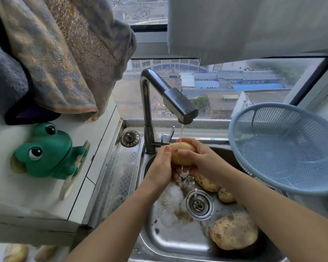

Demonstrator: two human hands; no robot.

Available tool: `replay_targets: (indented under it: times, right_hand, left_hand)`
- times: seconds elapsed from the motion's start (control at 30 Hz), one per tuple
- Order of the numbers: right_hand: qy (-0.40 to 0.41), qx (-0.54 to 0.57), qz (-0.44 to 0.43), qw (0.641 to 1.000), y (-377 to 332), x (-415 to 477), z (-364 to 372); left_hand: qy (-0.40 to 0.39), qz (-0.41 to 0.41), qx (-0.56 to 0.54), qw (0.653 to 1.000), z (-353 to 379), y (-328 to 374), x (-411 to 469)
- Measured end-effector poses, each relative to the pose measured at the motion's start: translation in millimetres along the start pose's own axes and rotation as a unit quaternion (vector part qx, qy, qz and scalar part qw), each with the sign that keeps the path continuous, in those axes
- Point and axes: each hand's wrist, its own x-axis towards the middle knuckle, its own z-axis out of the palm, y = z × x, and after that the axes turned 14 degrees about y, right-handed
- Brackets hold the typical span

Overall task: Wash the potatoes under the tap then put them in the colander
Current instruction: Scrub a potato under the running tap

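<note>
A pale potato (181,155) sits under the thin stream from the steel tap (180,106), over the sink (170,233). My left hand (162,167) cups it from the left and below. My right hand (199,157) wraps it from the right, thumb across its front. Three dirty potatoes lie in the basin: a long one (205,183), a small one (225,195), and a big one (234,231) near the front. The blue colander (284,146) stands tilted and empty at the sink's right edge.
A green frog holder (45,150) sticks to the white ledge on the left. Towels (64,53) hang above it. A loose sink plug (130,138) rests by the tap base. Soil and foam surround the drain (198,204). The window lies straight behind the tap.
</note>
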Motion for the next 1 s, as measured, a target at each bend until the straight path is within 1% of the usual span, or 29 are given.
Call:
replay_targets:
  times: [0.03, 0.07, 0.13, 0.2, 0.33, 0.37, 0.47, 0.5, 0.63, 0.67, 0.73, 0.8, 0.87, 0.93, 0.97, 1.0]
  right_hand:
    - [-0.014, -0.008, 0.000, 1.000, -1.0, 0.4, -2.1]
    - [-0.007, -0.031, -0.013, 0.999, -2.8, 0.6, -2.5]
    - [0.044, -0.071, -0.051, 0.995, -6.5, 0.7, 1.4]
    - [0.060, -0.078, -0.064, 0.993, -6.4, 1.8, 3.1]
    - [-0.023, -0.059, 0.008, 0.998, -8.4, 3.9, -4.1]
    - [-0.020, -0.077, 0.005, 0.997, -9.8, 4.4, -4.8]
    - [0.035, -0.153, -0.054, 0.986, -11.5, 5.6, -0.9]
    - [0.038, -0.162, -0.056, 0.984, -11.6, 6.3, -0.2]
    - [-0.026, -0.143, -0.004, 0.989, -14.5, 7.1, -4.4]
    - [-0.021, -0.149, -0.010, 0.989, -15.1, 7.1, -4.4]
    - [0.019, -0.164, -0.044, 0.985, -14.2, 7.5, -1.4]
    - [0.042, -0.157, -0.073, 0.984, -12.6, 8.1, 0.0]
    - [0.004, -0.164, -0.071, 0.984, -13.4, 9.1, -4.5]
    - [-0.062, -0.161, -0.033, 0.984, -15.8, 10.3, -12.4]
    - [-0.083, -0.146, -0.011, 0.986, -16.8, 10.3, -15.0]
    - [-0.086, -0.128, 0.000, 0.988, -17.0, 10.2, -15.3]
  left_hand:
    - [0.003, -0.005, 0.005, 1.000, -0.2, 0.6, 0.4]
    - [0.004, -0.007, 0.007, 1.000, 1.0, 1.0, 0.4]
    - [0.005, -0.008, 0.006, 1.000, 4.7, 1.1, 0.4]
    - [0.006, -0.006, 0.003, 1.000, 5.9, 0.0, 1.0]
    - [0.000, -0.015, 0.007, 1.000, -0.3, 0.6, 0.7]
    - [-0.001, -0.013, 0.010, 1.000, -0.2, 0.5, 0.4]
    - [0.001, 0.016, 0.025, 1.000, 3.6, -0.7, -1.1]
    - [0.002, 0.017, 0.022, 1.000, 3.6, -1.2, -0.9]
    - [-0.002, -0.015, 0.012, 1.000, -0.8, -1.6, 0.6]
    - [-0.004, -0.015, 0.012, 1.000, -0.6, -1.4, 0.9]
    - [-0.007, -0.005, 0.013, 1.000, 1.5, -0.7, 0.8]
    - [-0.012, -0.010, -0.001, 1.000, 2.8, -0.3, 0.5]
    - [-0.016, -0.032, -0.026, 0.999, 0.1, -0.6, 0.6]
    - [-0.026, -0.061, -0.054, 0.996, -3.1, -0.2, 1.2]
    - [-0.034, -0.070, -0.064, 0.995, -3.7, 1.0, 0.6]
    - [-0.041, -0.066, -0.062, 0.995, -3.6, 1.4, 0.0]
